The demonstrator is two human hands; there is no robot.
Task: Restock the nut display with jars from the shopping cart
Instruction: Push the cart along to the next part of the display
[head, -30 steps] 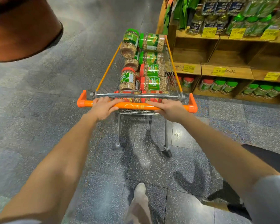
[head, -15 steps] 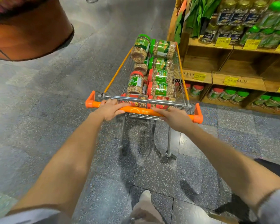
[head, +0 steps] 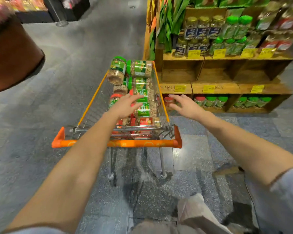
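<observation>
Both hands had left the wire shopping cart's [head: 98, 107] orange plastic handle [head: 142, 143], which they gripped a half-second before. Left hand [head: 125, 105] hovered with fingers spread over the clear plastic nut jars [head: 142, 70] lying inside the cart. Right hand [head: 184, 106], fingers spread and empty, hung just past the cart's right rim, toward the wooden nut display [head: 215, 73].

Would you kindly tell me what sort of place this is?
Most likely a supermarket or grocery shop: a shopping cart loaded with nut jars, wooden display shelves stocked with jars, and yellow price tags along their edges.
</observation>
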